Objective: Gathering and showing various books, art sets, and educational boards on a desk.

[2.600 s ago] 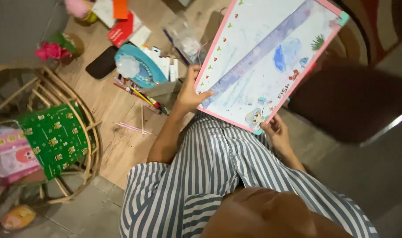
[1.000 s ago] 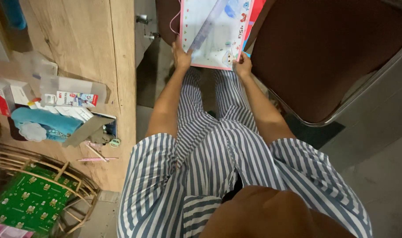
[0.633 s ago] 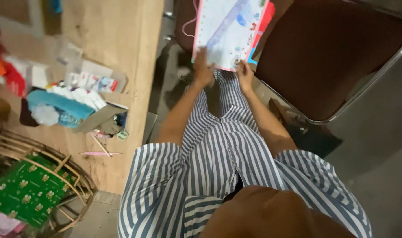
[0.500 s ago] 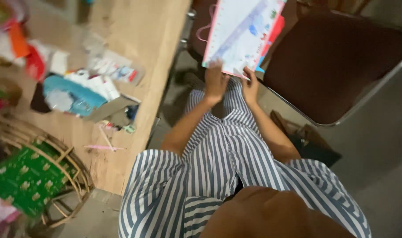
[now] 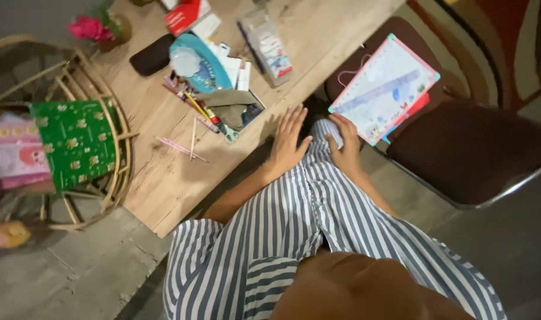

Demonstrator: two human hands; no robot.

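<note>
A pink-framed white drawing board [image 5: 384, 89] with a long purple ruler on it lies on a dark brown seat [image 5: 350, 74] ahead of my knees. My left hand [image 5: 288, 141] hovers flat with fingers spread beside the wooden table's edge [image 5: 264, 139], holding nothing. My right hand [image 5: 344, 144] rests on my striped trouser leg [image 5: 306, 207], its fingertips just short of the board's near corner, and holds nothing.
On the table are an open cardboard box of pens [image 5: 226, 112], a blue item [image 5: 200, 64], pink sticks [image 5: 178, 147], a black pouch [image 5: 153, 54] and a pink flower [image 5: 89, 26]. A rattan basket [image 5: 110, 127] with green wrapping stands left. A brown metal-framed chair [image 5: 478, 151] stands right.
Both hands held the board up before; now it lies on the seat and both hands are off it. My view swung back over the table.
</note>
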